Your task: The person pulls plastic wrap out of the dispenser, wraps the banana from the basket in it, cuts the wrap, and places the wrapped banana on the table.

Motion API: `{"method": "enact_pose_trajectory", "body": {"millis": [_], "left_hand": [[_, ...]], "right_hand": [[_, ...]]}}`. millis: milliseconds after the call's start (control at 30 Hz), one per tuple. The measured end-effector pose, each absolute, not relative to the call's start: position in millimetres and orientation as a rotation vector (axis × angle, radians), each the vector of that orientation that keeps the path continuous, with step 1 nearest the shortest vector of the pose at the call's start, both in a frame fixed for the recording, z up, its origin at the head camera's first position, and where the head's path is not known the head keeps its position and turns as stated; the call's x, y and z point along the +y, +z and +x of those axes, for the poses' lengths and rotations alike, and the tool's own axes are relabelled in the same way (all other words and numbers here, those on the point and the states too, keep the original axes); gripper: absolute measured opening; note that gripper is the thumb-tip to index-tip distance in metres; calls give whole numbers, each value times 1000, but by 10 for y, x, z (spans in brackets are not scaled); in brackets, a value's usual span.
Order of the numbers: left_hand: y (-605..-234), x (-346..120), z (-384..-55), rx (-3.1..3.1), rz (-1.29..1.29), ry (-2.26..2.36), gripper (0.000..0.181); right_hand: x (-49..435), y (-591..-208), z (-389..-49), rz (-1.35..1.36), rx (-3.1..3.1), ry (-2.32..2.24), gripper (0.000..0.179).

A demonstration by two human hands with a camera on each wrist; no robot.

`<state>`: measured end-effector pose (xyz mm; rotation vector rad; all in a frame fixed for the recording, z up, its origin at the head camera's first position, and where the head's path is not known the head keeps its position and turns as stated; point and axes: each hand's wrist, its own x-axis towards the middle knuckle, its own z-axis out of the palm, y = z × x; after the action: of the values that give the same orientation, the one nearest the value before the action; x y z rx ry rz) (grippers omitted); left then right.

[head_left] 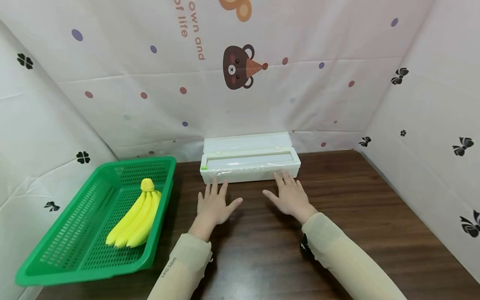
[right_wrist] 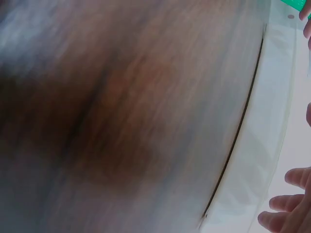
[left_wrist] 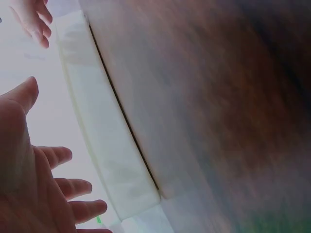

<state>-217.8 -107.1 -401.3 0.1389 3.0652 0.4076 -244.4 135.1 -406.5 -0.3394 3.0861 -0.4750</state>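
A long white plastic-wrap dispenser box stands against the back wall, its lid raised and a sheet of clear film lying over its front edge. My left hand, fingers straight and spread, is just in front of the box's left part and holds nothing. Opposite it, my right hand is likewise spread, its fingertips near the front of the box's right part. In the left wrist view the box's front face runs beside the fingers. The right wrist view shows fingers beside the same box.
At the left sits a green plastic basket with a bunch of yellow bananas in it. Dark wooden tabletop extends around the hands. White patterned sheeting forms the walls at the back and sides.
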Motion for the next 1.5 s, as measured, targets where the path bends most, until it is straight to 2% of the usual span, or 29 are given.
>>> {"method": "enact_pose_trajectory", "body": {"millis": [500,900,1500], "left_hand": [[-4028,-1091,-2247,3057,89,556,88],[-3994,-1093,-2291,3142,68,690,73],[-3986,-1080,-2362,3142,-1,771,66]], "right_hand": [[1310,-4074,-2499,-304,3027,-750,79],[1317,-4066,-2582,-213,2995,-982,74],[1379,-4107,-2696,-135,3009,-1280,56]]}}
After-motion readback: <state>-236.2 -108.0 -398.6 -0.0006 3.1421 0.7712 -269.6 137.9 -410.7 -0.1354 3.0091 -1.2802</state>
